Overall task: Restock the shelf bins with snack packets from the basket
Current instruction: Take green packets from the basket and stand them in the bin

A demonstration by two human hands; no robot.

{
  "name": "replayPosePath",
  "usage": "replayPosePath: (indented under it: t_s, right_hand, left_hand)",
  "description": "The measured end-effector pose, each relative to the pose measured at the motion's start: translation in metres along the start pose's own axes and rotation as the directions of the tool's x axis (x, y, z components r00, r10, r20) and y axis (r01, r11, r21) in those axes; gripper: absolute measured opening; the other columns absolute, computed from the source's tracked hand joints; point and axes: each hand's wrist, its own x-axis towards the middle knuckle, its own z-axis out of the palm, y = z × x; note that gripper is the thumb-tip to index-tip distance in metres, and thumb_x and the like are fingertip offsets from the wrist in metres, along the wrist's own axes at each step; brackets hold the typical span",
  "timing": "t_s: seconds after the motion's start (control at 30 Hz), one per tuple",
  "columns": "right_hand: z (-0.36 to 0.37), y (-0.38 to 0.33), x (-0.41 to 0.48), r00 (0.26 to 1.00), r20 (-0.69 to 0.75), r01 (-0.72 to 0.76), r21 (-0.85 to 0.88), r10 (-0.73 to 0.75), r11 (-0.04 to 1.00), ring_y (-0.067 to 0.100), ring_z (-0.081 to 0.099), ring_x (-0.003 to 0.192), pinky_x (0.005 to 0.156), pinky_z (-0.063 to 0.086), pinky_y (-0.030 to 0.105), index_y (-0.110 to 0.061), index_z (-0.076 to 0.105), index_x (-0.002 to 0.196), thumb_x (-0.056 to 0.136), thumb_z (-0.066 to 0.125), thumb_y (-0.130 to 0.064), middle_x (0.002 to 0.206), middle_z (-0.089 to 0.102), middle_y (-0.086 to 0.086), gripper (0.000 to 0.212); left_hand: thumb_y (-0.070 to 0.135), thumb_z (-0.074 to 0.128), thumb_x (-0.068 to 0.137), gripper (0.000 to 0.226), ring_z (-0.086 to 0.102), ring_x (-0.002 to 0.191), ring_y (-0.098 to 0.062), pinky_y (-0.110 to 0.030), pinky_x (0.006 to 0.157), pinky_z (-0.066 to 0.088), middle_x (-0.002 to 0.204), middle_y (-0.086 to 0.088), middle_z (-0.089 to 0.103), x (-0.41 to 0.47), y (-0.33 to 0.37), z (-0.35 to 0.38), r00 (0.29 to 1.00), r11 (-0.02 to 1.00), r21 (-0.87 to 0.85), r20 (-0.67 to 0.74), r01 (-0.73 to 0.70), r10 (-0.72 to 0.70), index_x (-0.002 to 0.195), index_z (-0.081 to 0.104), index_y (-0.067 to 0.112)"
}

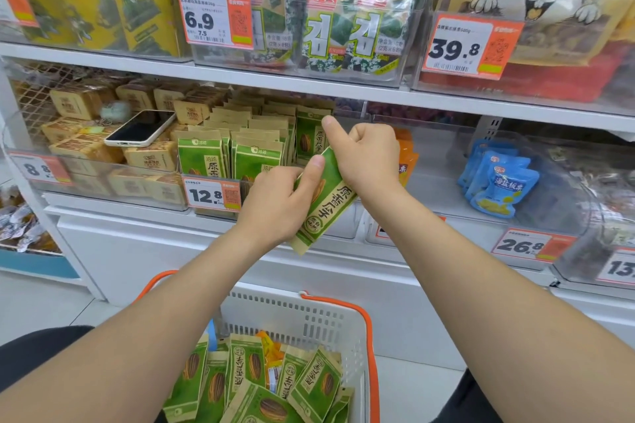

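Currently mid-restock: the left hand [275,206] grips a green packet [324,206], the right hand [366,154] curls at its top, hold unclear; next, slot it upright into the matching bin [206,213].

The green snack packet [335,206] looks matt, perhaps kraft paper at its edges. The basket [292,312] is white perforated plastic, and the shelf bins [443,161] are clear, glossy plastic.

Seaweed packs [343,34] marked 김 sit behind a 6.9 tag [214,21]. Nearby hang a 39.8 tag [470,48], a 12.8 tag [211,195] and a 26.8 tag [531,245]. The tilted green packet [326,203] reads 原香瓜子.
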Motion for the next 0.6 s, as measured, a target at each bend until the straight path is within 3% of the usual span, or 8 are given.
replayPosePath:
  t_s: [0.07,0.13,0.27,0.37,0.43,0.47,0.5,0.6]
  right_hand:
    - [-0.002,0.002,0.004,0.996,-0.020,0.084,-0.019,-0.084,0.996,0.020,0.042,0.049,0.064,0.044,0.039,-0.018,0.036,0.045,0.094,0.066,-0.055,0.040,0.033,-0.007,0.068]
    - [-0.005,0.008,0.009,0.998,0.005,0.065,0.039,-0.066,0.997,0.015,0.041,0.046,0.065,0.047,0.038,-0.019,0.038,0.045,0.093,0.065,-0.059,0.042,0.036,-0.006,0.068]
    - [-0.001,0.009,0.012,0.973,0.086,-0.229,0.241,0.214,0.943,0.013,0.069,0.062,0.074,0.061,0.041,-0.020,0.058,0.056,0.069,0.078,-0.074,0.058,0.068,-0.007,0.059]
    - [0.003,0.005,0.011,0.859,0.366,-0.464,0.258,0.359,0.847,0.024,0.078,0.086,0.084,0.063,0.052,-0.012,0.069,0.084,0.077,0.081,-0.063,0.084,0.080,0.005,0.053]
    - [0.003,0.003,0.010,0.720,0.569,-0.608,0.241,0.398,0.756,0.029,0.078,0.090,0.084,0.062,0.055,-0.007,0.070,0.111,0.092,0.071,-0.054,0.094,0.080,0.010,0.050]
    - [0.004,0.004,0.012,0.686,0.611,-0.627,0.222,0.395,0.746,0.030,0.078,0.092,0.082,0.063,0.055,-0.007,0.068,0.118,0.097,0.065,-0.052,0.097,0.080,0.011,0.050]
    - [0.007,0.006,0.014,0.697,0.600,-0.607,0.202,0.393,0.769,0.030,0.077,0.094,0.081,0.063,0.053,-0.007,0.066,0.121,0.100,0.061,-0.052,0.099,0.079,0.011,0.050]
    - [0.017,0.010,0.023,0.861,0.348,-0.403,0.021,0.371,0.915,0.033,0.069,0.109,0.092,0.057,0.046,-0.003,0.057,0.131,0.102,0.050,-0.058,0.117,0.071,0.013,0.062]
  left_hand:
    - [0.058,0.033,0.108,0.065,0.045,0.048,-0.010,-0.030,0.049,0.028,0.047,0.010,0.047,0.001,0.003,-0.001,0.999,0.997,-0.056,0.001,-0.044,0.045,0.055,0.041,0.020]
    - [0.058,0.034,0.108,0.065,0.045,0.048,-0.012,-0.034,0.049,0.031,0.047,0.007,0.046,0.003,0.004,-0.001,0.996,0.996,-0.040,-0.046,-0.076,0.074,0.057,0.043,0.019]
    - [0.056,0.030,0.110,0.061,0.051,0.057,-0.020,-0.041,0.054,0.030,0.056,0.006,0.050,0.011,0.003,0.004,0.976,1.000,0.002,-0.216,0.009,-0.009,0.062,0.044,0.021]
    - [0.044,0.028,0.113,0.044,0.052,0.073,-0.030,-0.041,0.064,0.023,0.072,0.007,0.053,0.015,0.003,0.009,0.938,0.996,-0.037,-0.333,0.085,-0.093,0.082,0.049,0.020]
    - [0.038,0.029,0.114,0.037,0.049,0.071,-0.023,-0.038,0.064,0.016,0.076,0.011,0.053,0.016,0.006,0.012,0.931,0.992,-0.072,-0.343,0.102,-0.121,0.094,0.050,0.015]
    - [0.036,0.029,0.114,0.034,0.048,0.069,-0.019,-0.037,0.064,0.016,0.076,0.012,0.052,0.016,0.007,0.013,0.932,0.993,-0.069,-0.344,0.096,-0.114,0.095,0.050,0.016]
    - [0.034,0.029,0.114,0.034,0.048,0.068,-0.017,-0.036,0.064,0.017,0.076,0.011,0.053,0.016,0.008,0.014,0.933,0.996,-0.036,-0.349,0.080,-0.088,0.094,0.050,0.017]
    - [0.035,0.029,0.112,0.037,0.050,0.081,-0.025,-0.036,0.070,0.029,0.091,-0.001,0.052,0.020,0.006,0.014,0.932,0.987,0.138,-0.363,0.077,-0.022,0.092,0.055,0.018]
